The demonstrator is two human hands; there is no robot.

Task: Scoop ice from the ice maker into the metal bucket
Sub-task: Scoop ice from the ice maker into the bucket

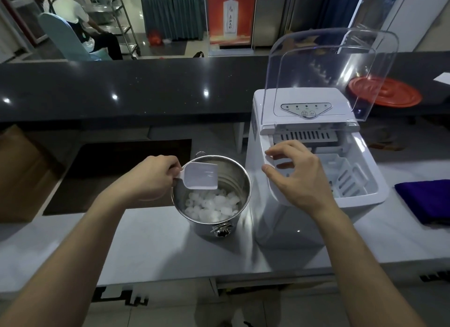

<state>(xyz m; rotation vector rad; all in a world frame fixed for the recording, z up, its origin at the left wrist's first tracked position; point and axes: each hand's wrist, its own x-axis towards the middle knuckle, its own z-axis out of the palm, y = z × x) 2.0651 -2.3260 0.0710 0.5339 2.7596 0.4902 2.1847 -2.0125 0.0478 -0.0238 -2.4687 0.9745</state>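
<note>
Our left hand [151, 178] grips the scoop [201, 175], with the metal bucket [239, 173] right under it so ice [211, 206] lands inside, and our open right hand [299, 178] rests on the ice maker [287, 227], likely to steady it.

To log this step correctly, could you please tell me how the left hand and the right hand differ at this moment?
The left hand pinches the white scoop's handle; the right hand holds nothing. The left hand's fingers are curled; the right hand's are loosely spread. The left hand is beside the metal bucket; the right hand is at the ice maker's open top. Both are bare, backs up.
</note>
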